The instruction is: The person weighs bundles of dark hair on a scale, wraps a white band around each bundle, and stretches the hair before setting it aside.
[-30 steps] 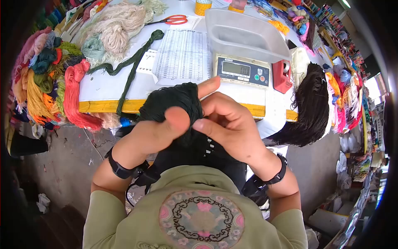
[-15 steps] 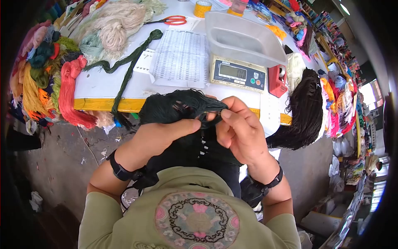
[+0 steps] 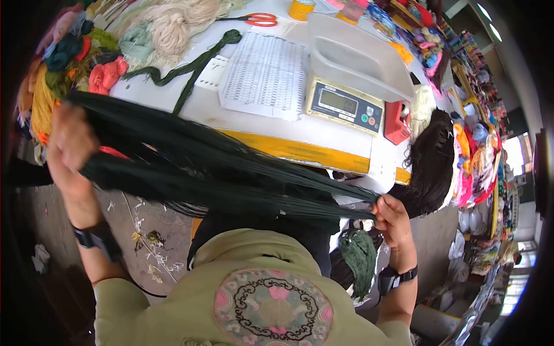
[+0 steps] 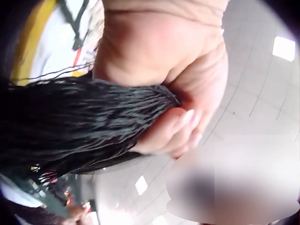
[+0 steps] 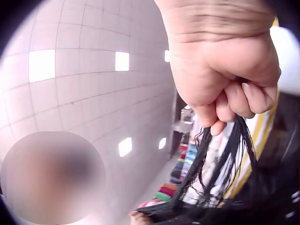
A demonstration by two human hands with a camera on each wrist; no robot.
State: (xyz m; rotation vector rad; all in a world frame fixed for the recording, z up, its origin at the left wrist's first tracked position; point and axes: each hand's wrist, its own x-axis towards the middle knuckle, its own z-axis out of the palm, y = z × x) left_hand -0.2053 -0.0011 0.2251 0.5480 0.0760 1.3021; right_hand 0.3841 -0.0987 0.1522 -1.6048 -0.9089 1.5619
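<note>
A dark green skein of thread (image 3: 196,155) is stretched wide across the front of the body, in two spread bands of strands. At its left end my left hand (image 3: 72,144), blurred in the head view, grips the loop; the left wrist view shows fingers curled round the thick bundle (image 4: 108,117). My right hand (image 3: 393,220) holds the other end, lower and to the right. In the right wrist view thin dark strands (image 5: 204,154) come out from under its curled fingers. Part of the skein hides the table's front edge.
On the table (image 3: 248,124) lie a printed sheet (image 3: 265,75), red-handled scissors (image 3: 261,19) and a green braided skein (image 3: 199,66). A scale (image 3: 345,106) bears a clear plastic tub (image 3: 358,52). Coloured skeins (image 3: 107,75) crowd the left; a black one (image 3: 433,161) hangs at right.
From close together in front of the body, my hands have moved far apart, left hand leftward and right hand to the right and down. The bunched skein is now pulled out long between them.
</note>
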